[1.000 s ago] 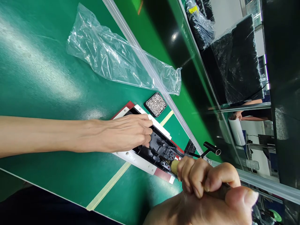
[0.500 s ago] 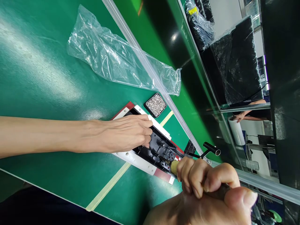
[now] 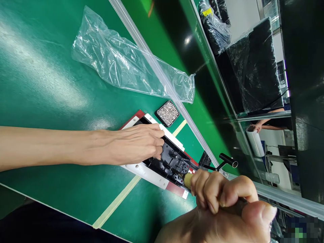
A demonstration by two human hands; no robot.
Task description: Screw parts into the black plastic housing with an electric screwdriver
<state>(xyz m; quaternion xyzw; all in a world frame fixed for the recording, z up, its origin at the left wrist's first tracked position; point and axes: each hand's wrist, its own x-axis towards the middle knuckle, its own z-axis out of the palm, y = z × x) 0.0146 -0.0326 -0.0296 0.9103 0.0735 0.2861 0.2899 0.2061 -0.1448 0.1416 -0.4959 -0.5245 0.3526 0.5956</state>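
A long black housing (image 3: 174,158) with metal plates and small fittings inside lies slantwise in a white-and-red fixture (image 3: 154,178). My left hand (image 3: 144,143) is closed over the housing's upper-left part, its fingers curled down; the fingertips are partly hidden. My right hand (image 3: 222,192) wraps round a screwdriver (image 3: 187,181) with a yellowish collar near its front. The driver's thin dark shaft points down into the housing, beside the fittings. Most of its handle is covered by my fingers. Just above the fixture sits a small black tray of tiny metal screws (image 3: 168,113).
A crumpled clear plastic bag (image 3: 121,64) lies across the green tabletop (image 3: 37,98) and a metal rail (image 3: 152,64). A black T-shaped tube piece (image 3: 227,160) stands near the rail. Beyond are wrapped black panels (image 3: 258,64) and another person's hand on a white roll (image 3: 255,141).
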